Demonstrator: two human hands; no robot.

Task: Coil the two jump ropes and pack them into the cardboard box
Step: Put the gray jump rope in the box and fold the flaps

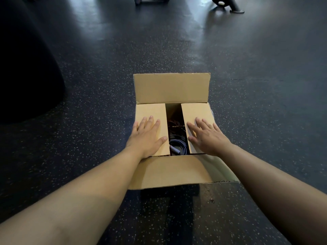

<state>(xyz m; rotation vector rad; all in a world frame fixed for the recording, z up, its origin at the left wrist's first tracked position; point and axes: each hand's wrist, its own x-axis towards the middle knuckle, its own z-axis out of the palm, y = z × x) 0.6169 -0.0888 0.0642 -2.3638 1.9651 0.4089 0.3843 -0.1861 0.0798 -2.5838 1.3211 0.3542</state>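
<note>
Pressing box side flaps flat, left grip, right grip; ropes between.

The brown cardboard box sits on the floor. Coiled jump ropes lie inside, between its two side flaps.

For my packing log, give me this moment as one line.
stage: closing box | left hand: flat on left flap | right hand: flat on right flap | coiled ropes: inside cardboard box
</note>
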